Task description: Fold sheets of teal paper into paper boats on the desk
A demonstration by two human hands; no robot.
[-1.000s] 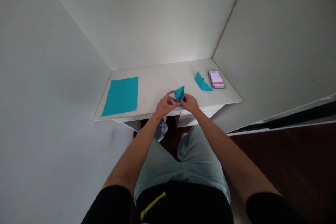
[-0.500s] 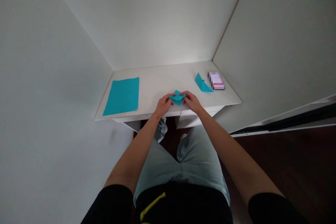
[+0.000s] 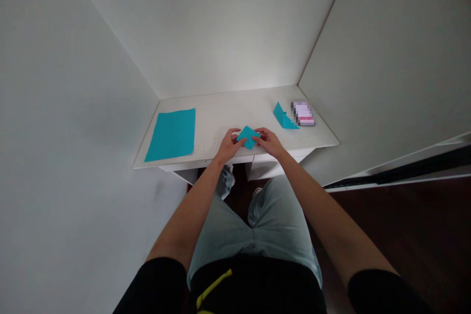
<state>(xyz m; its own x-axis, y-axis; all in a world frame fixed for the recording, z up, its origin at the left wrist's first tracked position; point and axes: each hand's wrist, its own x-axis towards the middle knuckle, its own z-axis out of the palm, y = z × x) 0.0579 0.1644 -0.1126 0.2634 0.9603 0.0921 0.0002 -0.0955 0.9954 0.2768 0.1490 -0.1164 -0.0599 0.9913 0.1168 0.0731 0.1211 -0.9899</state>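
Between my two hands is a small folded piece of blue paper [image 3: 248,136], now a diamond shape, held just above the near edge of the desk. My left hand [image 3: 230,145] grips its left corner, thumb on top. On the right corner, my right hand [image 3: 270,142] pinches it with the thumb on the face and the fingers behind. A blue paper boat [image 3: 284,118] sits on the desk to the right, beyond my right hand. Flat at the left lies a larger blue sheet of paper [image 3: 171,134].
The white desk [image 3: 228,108] fits into a nook, with walls at its back and sides. A phone [image 3: 303,114], its screen pixelated, rests beside the boat near the right edge. Under the desk top is a white drawer [image 3: 267,167]; my legs are below the front edge.
The paper in my hands has gone from a partly opened, pointed form to a flatter diamond. My thumbs have moved onto its face. Boat, sheet and phone stay put.
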